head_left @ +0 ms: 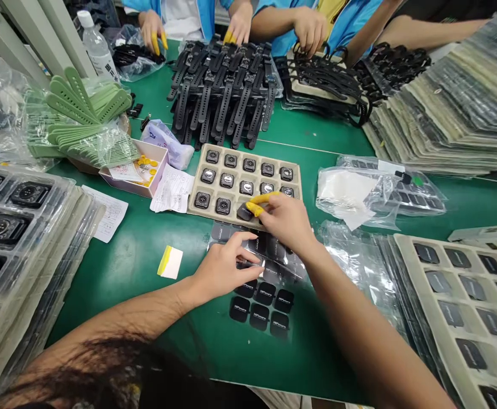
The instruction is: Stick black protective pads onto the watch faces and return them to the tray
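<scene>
My right hand [283, 218], with yellow finger cots on thumb and forefinger, pinches a small black watch body [245, 212] at the near edge of a beige tray [294, 170] holding several watch bodies. My left hand [225, 267] rests with fingers curled and pressed on a clear sheet of black square stickers [259, 309] lying on the green table just below the tray.
Stacked trays in plastic sit at left [13, 227] and right [465, 295]. Green straps [82, 113], a pink box [135, 170], papers, a bottle [97, 45], black straps [222, 91] and bagged stacks [456, 108] fill the far side. Other people's hands [239, 23] work across the table.
</scene>
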A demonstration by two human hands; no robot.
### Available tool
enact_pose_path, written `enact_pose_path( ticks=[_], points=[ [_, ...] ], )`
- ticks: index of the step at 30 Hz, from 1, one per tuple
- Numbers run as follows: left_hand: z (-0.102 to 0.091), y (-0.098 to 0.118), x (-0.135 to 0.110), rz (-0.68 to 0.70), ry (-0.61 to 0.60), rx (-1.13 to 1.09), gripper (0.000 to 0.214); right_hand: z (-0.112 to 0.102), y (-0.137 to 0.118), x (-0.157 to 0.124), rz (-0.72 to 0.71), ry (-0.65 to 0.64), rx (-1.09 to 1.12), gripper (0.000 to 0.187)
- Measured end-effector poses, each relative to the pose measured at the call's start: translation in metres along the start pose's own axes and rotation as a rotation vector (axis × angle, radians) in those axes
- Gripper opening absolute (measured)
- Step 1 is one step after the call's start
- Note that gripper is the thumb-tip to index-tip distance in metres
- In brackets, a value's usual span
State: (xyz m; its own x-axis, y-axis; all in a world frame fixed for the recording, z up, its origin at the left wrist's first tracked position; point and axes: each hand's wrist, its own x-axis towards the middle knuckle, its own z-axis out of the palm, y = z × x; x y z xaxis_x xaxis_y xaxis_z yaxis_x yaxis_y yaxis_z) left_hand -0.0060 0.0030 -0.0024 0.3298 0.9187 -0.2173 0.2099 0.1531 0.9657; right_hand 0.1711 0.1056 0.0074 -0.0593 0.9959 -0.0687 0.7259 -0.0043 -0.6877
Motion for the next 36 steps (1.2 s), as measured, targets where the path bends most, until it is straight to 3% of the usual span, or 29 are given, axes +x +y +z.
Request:
enact_pose_path(
  ticks=[3,4,9,12,15,18,21,23,25,29,33,36],
  points=[
    [0.001,-0.003,-0.001,0.028,-0.004,0.000,0.049,-0.004,-0.003,0.013,-0.105,0.234,-0.267,0.027],
    [0.001,-0.004,-0.001,0.041,-0.006,0.004,0.044,-0.003,-0.006,0.014,-0.124,0.245,-0.281,0.027],
    [0.002,-0.005,0.000,0.077,-0.004,0.001,0.029,0.031,-0.030,0.013,-0.239,-0.225,-0.378,0.035],
    [0.002,-0.003,0.001,0.087,0.005,0.013,0.029,0.048,-0.039,0.020,-0.200,-0.287,-0.416,0.036],
    [0.001,-0.001,0.000,0.088,0.011,0.058,0.028,0.043,-0.037,0.020,-0.185,-0.261,-0.207,0.028],
    [0.000,0.001,0.000,0.051,0.007,0.036,0.029,0.020,-0.031,-0.007,-0.054,-0.185,0.244,0.025],
    [-0.001,0.003,0.001,-0.014,0.029,-0.007,0.054,0.001,-0.023,-0.053,0.133,-0.112,0.650,0.032],
    [-0.001,0.005,0.001,-0.043,0.052,0.010,0.077,-0.002,-0.019,-0.080,0.176,-0.082,0.769,0.027],
    [-0.001,0.007,0.002,-0.060,0.066,0.049,0.085,0.002,-0.016,-0.097,0.214,-0.056,0.824,0.026],
    [0.000,0.009,0.002,-0.068,0.081,0.074,0.073,0.013,-0.010,-0.105,0.203,-0.067,0.801,0.036],
    [0.001,0.007,0.003,-0.056,0.089,0.069,0.070,0.013,-0.005,-0.105,0.065,0.010,0.667,0.020],
    [0.002,0.006,0.003,-0.016,0.101,0.036,0.061,0.015,-0.007,-0.106,0.063,0.042,0.603,0.013]
  ],
)
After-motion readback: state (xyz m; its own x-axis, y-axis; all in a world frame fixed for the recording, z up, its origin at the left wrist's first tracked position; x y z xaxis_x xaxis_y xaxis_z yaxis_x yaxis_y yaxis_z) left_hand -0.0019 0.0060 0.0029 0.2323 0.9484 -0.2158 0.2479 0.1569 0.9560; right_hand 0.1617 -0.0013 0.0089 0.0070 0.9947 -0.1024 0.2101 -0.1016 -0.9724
